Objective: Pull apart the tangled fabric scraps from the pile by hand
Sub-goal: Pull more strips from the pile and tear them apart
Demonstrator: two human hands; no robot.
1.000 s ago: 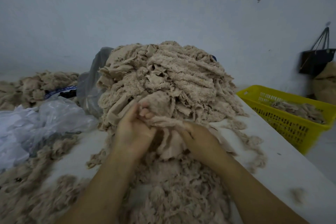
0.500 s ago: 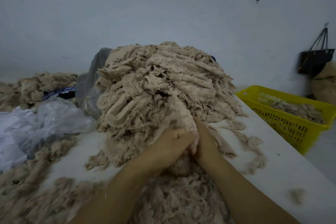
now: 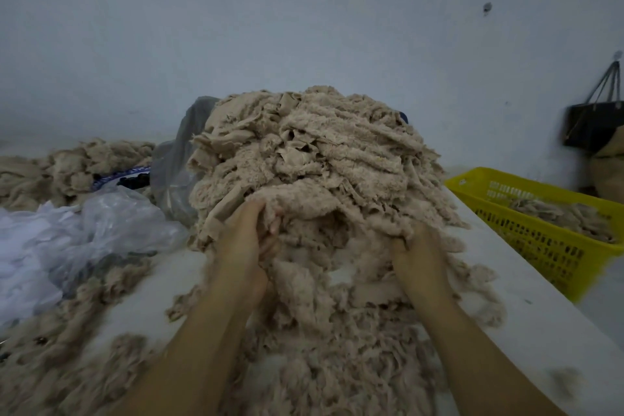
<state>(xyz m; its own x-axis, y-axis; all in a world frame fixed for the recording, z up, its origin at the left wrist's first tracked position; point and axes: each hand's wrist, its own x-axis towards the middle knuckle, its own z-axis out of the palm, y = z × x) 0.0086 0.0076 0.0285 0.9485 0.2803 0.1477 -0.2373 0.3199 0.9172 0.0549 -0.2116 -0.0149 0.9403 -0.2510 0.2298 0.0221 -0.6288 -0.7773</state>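
While two hands grip pile, one basket nearby.

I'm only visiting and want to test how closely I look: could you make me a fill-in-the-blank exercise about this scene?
1. The basket beside the table is ____ in colour.
2. The left hand and the right hand grip scraps low on the pile; the basket is on the ____ hand's side.
3. The black bag hangs on the ____.
Missing words: yellow; right; wall.
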